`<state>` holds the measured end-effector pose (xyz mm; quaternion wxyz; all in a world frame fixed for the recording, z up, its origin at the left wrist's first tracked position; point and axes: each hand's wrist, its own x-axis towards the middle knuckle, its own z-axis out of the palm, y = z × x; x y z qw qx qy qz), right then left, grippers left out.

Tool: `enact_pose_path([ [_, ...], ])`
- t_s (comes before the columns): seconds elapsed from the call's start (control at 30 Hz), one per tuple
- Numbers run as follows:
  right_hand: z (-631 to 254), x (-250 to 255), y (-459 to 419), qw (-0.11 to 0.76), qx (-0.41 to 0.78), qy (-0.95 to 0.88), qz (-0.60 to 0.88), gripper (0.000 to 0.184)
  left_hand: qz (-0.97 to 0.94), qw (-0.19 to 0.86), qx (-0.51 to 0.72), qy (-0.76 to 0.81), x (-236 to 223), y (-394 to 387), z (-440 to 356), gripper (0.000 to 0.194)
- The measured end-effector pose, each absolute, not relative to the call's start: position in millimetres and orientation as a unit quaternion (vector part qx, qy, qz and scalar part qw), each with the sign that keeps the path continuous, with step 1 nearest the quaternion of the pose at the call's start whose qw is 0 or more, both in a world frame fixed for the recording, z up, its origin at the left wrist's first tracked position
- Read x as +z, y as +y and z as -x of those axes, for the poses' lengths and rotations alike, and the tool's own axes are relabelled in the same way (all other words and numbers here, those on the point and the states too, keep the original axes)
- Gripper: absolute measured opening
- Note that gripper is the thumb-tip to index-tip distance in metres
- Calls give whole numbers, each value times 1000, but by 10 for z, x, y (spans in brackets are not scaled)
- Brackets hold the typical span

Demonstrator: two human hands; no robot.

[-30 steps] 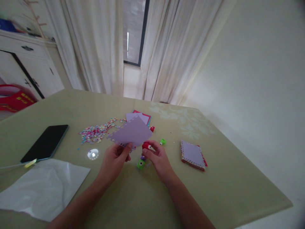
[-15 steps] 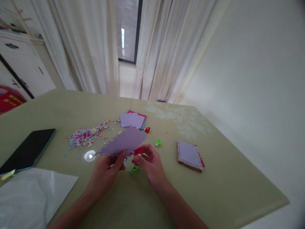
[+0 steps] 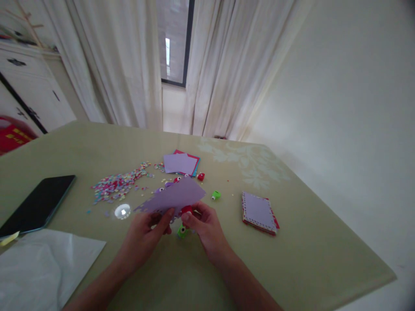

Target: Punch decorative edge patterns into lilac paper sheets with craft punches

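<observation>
My left hand (image 3: 145, 235) pinches a purple paper card (image 3: 177, 196) by its near edge, thumb on top. The card is tilted above the table, and its far-left edge has punched holes. My right hand (image 3: 205, 226) grips a small red paper punch (image 3: 186, 210) at the card's near right edge; whether the edge sits in its slot I cannot tell. Just below, a green punch (image 3: 182, 231) lies on the table, partly hidden. Beyond the card are a red punch (image 3: 177, 179) and a purple punch (image 3: 168, 184), with another red punch (image 3: 201, 176) farther right.
Colourful paper confetti (image 3: 116, 185) is heaped at the left. Another green punch (image 3: 216, 195) lies right of the card. Coloured sheets (image 3: 180, 163) lie at the back, and a stack of hole-edged cards (image 3: 259, 212) at the right. A tablet (image 3: 37, 203) and white plastic sheet (image 3: 32, 268) occupy the left.
The purple card has shifted slightly right and tipped lower, uncovering the punches behind it. The red punch in my right hand has moved a little left along the card's edge.
</observation>
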<state>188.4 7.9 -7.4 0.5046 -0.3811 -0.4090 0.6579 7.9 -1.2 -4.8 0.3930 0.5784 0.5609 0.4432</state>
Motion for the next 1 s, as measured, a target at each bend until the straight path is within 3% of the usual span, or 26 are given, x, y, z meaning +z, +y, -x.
enact_pose_path([
  [1.0,-1896,-118,87,486,633,-410,442,45,-569,456,443,521,-130,38,-108,33],
])
